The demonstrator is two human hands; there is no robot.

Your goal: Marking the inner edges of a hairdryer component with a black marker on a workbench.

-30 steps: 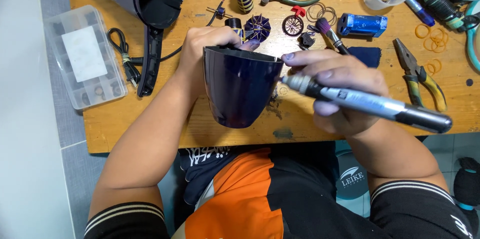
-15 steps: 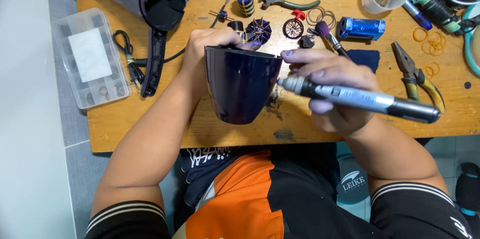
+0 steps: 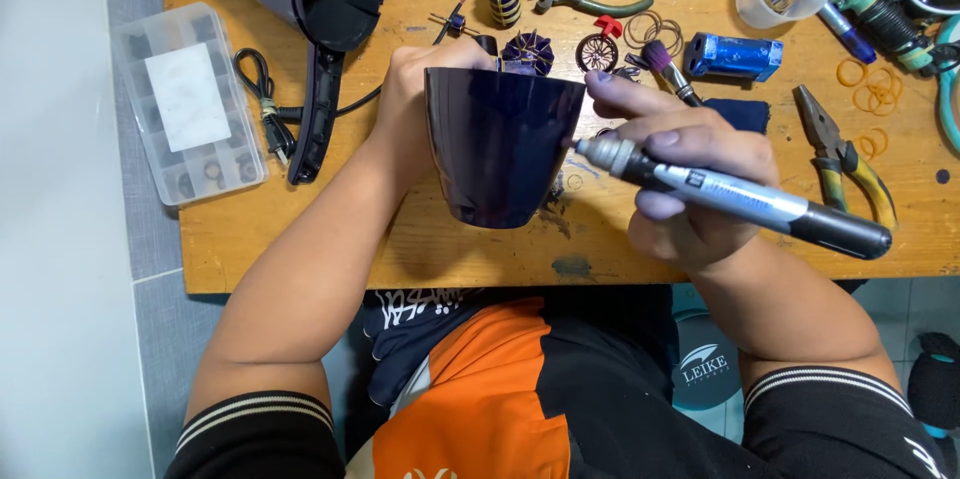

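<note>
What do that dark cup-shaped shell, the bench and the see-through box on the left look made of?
The dark cup-shaped shell looks like glossy moulded plastic, judging by its smooth sheen. The bench looks like bare wood with visible grain, scuffed and stained. The see-through box appears to be clear hard plastic, its compartments showing through.

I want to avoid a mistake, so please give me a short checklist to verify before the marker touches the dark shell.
1. Left hand grips the dark shell at its wide rim: ok.
2. Right hand holds the marker firmly: ok.
3. Marker cap off, tip showing: ok.
4. Tip already on the shell: cannot tell.
5. Pliers lie apart from the right hand: ok.
</note>
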